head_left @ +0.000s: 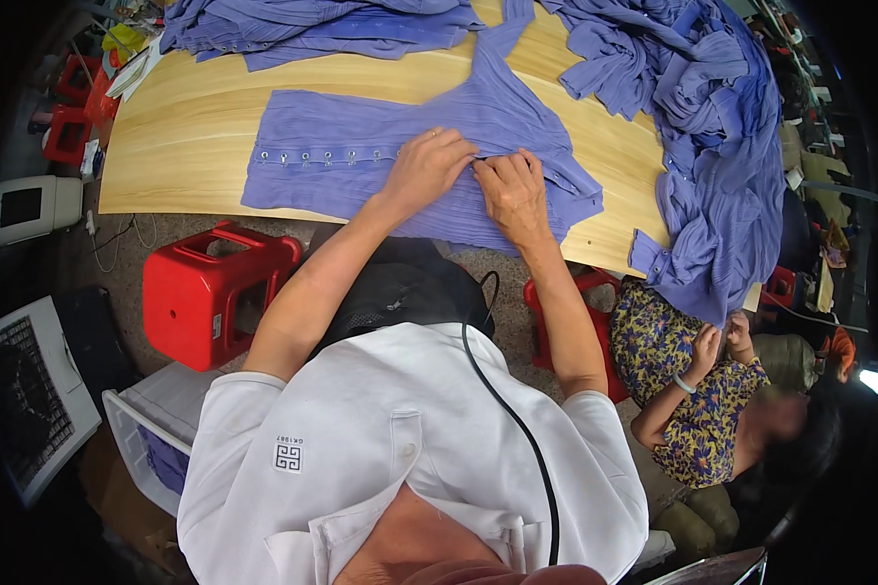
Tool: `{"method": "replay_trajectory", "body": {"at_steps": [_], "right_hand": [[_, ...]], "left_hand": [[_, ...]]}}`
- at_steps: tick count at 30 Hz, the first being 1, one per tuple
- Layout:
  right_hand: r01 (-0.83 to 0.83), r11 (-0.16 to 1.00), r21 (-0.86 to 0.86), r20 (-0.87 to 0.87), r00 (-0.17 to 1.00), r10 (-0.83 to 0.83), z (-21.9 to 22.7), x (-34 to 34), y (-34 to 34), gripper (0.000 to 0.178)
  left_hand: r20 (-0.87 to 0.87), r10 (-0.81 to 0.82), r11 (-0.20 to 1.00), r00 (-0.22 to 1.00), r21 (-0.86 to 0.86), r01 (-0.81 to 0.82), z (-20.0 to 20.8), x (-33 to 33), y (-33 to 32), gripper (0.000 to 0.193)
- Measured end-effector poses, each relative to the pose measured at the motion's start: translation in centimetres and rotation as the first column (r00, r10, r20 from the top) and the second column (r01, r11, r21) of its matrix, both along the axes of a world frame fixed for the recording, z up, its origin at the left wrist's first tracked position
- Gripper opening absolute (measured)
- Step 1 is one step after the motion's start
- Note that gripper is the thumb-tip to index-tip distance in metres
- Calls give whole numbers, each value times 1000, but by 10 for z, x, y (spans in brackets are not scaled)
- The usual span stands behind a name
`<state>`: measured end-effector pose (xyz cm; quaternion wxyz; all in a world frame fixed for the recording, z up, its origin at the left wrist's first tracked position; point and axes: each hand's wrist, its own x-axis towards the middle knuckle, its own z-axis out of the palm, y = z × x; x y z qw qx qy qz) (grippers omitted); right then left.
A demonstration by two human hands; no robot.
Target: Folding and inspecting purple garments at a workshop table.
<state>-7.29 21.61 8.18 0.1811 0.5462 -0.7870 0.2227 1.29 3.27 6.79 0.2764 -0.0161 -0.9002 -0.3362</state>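
A purple pleated shirt (346,132) lies spread across the wooden table in front of me. Along its lower side runs a placket with a row of round, light fasteners (328,156), snaps or buttons; I cannot tell which. My left hand (427,171) rests over the placket at the right end of the visible row, fingertips closed on the cloth. Close beside it, my right hand (513,195) pinches the same edge with bent fingers. The two sets of fingertips nearly meet, and the bit of cloth between them is mostly hidden.
More purple garments (332,29) lie along the table's far edge. A large purple heap (717,127) hangs over the right side, where a co-worker's hands (707,351) touch its lower end. Red stools (190,297) stand below the wooden table (166,146). A white bin (132,429) is at lower left.
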Motion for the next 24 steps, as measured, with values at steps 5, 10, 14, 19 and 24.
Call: {"method": "replay_trajectory", "body": {"at_steps": [5, 10, 14, 19, 24], "right_hand": [[3, 999, 35, -4, 1000, -3, -2, -3, -1, 12], [77, 991, -106, 91, 994, -67, -5, -2, -8, 11], [71, 991, -114, 91, 994, -61, -5, 1, -11, 10], [69, 996, -54, -29, 997, -70, 0, -1, -5, 14], [32, 999, -14, 77, 997, -31, -3, 2, 25, 19]], "left_hand": [[45, -21, 999, 999, 37, 20, 1, 0, -2, 9], [39, -46, 997, 998, 70, 43, 5, 1, -4, 8], [39, -72, 995, 997, 70, 69, 3, 6, -8, 10], [-23, -103, 995, 994, 9, 103, 1, 6, -7, 12], [85, -165, 965, 983, -193, 179, 11, 20, -3, 25]]}}
